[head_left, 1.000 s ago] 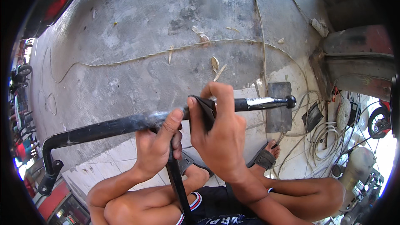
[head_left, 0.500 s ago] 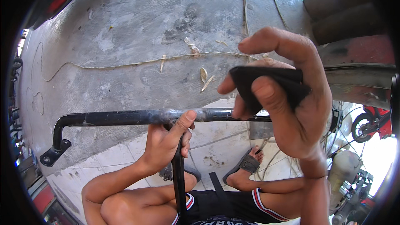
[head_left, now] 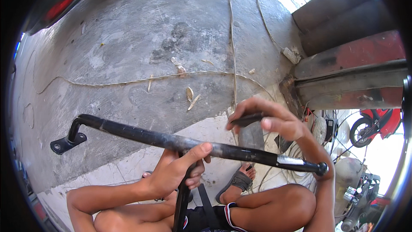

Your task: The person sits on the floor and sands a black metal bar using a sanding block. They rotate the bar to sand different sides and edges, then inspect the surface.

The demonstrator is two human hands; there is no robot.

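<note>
A black metal tube frame lies slanted across my lap, its right end lower than its left. My left hand is closed around it where a second tube joins from below, thumb on top. A flat bracket with holes sits at the bent left end. Bare, shiny grey patches show along the upper tube near my thumb and toward the right end. Just above the tube's right half, apart from it, my right hand pinches a folded piece of black sandpaper between thumb and fingers.
Cords run across the concrete floor, near small scraps. Large dark cylinders and a red one lie at the right. Beyond them stands a red motorcycle. My sandalled foot rests on pale tiles.
The tube frame has tilted, its right end now lower and fully in view. My right hand has moved down and away from the camera, still holding the sandpaper. My left hand keeps its grip.
</note>
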